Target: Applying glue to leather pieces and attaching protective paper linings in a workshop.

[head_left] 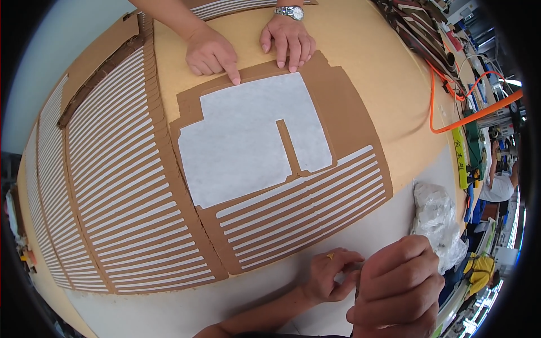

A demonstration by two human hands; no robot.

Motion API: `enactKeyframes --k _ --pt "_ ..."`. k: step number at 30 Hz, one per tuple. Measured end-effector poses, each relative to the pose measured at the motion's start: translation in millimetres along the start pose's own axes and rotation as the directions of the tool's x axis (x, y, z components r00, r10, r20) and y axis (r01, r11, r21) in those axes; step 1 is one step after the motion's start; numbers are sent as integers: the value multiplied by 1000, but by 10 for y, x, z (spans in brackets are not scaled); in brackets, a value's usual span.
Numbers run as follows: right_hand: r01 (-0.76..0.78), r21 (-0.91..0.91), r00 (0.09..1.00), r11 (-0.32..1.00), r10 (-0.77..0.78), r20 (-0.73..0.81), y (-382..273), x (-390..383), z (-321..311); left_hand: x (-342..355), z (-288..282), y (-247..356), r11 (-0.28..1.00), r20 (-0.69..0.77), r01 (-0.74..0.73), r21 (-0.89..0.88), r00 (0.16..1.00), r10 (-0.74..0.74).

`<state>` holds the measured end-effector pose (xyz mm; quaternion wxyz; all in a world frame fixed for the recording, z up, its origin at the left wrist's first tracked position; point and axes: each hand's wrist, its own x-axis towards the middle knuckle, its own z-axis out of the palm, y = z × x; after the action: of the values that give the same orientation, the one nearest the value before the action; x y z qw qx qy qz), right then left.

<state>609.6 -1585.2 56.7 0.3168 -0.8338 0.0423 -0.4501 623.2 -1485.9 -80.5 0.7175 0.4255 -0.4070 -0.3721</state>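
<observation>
My left hand [331, 275], with a yellow ring on one finger, is at the lower middle, its fingers curled in toward my right hand. Close beside it, my right hand [397, 284] is closed, knuckles up, near the camera. What the two hands hold, if anything, is hidden by the fingers. Beyond them lies a brown cardboard-like sheet [355, 118] with white stripes along its near part. A white flat piece [236, 141] with a narrow slot lies on that sheet. My hands are apart from both.
Another person's hands [214, 53] rest at the sheet's far edge, one wrist wearing a metal watch [290, 11]. Larger striped brown sheets [129, 169] cover the left side. Clear plastic wrapping [434, 219] sits at right, below an orange hose [479, 115]. The table [406, 96] is yellowish.
</observation>
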Motion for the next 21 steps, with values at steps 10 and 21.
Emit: enactKeyframes --k 10,21 --pt "-11 -52 982 999 21 188 -28 -46 -200 11 25 3 1000 4 -20 -22 1000 20" --pt "87 -141 995 986 -91 -25 21 48 253 -73 -6 -42 938 95 -150 314 987 127"
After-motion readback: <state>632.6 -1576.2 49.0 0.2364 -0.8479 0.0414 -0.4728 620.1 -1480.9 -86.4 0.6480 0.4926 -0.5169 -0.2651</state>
